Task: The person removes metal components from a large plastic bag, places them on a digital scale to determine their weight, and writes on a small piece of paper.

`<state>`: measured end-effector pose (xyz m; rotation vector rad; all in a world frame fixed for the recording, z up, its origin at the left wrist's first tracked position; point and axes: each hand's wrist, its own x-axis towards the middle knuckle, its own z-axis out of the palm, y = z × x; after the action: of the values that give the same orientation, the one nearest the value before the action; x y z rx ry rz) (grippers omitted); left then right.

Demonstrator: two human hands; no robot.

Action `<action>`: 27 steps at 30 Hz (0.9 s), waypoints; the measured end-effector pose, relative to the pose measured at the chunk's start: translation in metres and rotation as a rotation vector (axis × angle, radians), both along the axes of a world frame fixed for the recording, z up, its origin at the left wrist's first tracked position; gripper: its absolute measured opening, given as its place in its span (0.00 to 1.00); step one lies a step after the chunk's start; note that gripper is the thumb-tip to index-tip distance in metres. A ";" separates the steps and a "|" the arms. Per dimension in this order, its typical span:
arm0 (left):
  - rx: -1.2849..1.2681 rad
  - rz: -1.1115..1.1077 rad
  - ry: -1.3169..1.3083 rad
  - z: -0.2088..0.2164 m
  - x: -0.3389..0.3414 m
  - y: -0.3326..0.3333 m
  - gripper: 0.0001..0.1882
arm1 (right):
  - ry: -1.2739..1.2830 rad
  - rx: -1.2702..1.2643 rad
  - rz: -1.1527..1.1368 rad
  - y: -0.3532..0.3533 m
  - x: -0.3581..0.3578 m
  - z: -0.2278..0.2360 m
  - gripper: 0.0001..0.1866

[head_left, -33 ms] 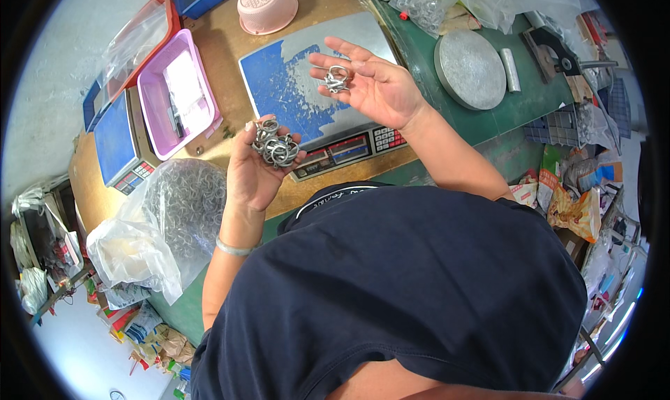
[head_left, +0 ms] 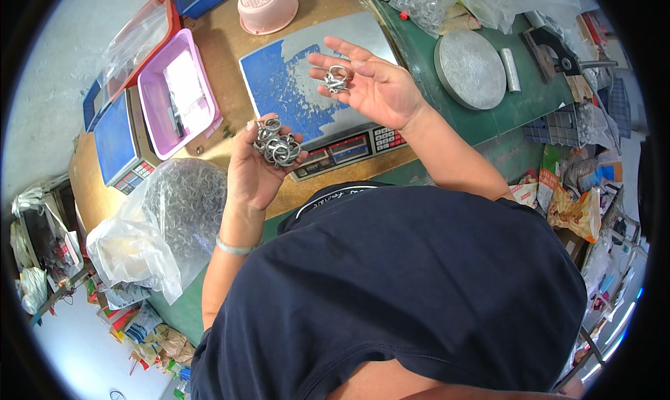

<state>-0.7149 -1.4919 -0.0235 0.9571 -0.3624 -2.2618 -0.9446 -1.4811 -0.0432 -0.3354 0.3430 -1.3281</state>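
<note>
My left hand (head_left: 252, 173) is cupped, palm up, around a heap of silver metal rings (head_left: 278, 149) in front of the scale. Over the scale's platform, my right hand (head_left: 384, 89) holds a smaller cluster of metal rings (head_left: 337, 80) against its fingers, palm turned up. Beneath both hands is the digital scale (head_left: 279, 79), its blue coating worn down to grey metal. Left of my left forearm, a clear plastic bag (head_left: 183, 197) holds a large mass of similar rings.
A pink plastic basket (head_left: 269, 9) stands beyond the scale. To the left are a lilac tray (head_left: 209, 103) and a second blue-topped scale (head_left: 115, 138). On the green surface at right lie a round metal disc (head_left: 470, 70) and a short metal cylinder (head_left: 510, 70).
</note>
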 end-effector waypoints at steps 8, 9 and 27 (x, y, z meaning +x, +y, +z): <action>-0.038 -0.137 0.039 0.001 -0.005 -0.001 0.18 | 0.057 -0.030 0.011 0.003 0.011 0.004 0.25; -0.038 -0.145 0.048 0.001 -0.005 -0.001 0.19 | 0.051 -0.033 0.020 0.002 0.012 0.004 0.25; -0.020 -0.250 0.197 -0.008 -0.012 -0.014 0.22 | 0.948 -0.443 0.078 -0.010 0.015 0.005 0.18</action>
<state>-0.7265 -1.5062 -0.0312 0.7019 -0.4361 -2.5478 -0.9295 -1.4914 -0.0381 -1.3486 0.8101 -1.0839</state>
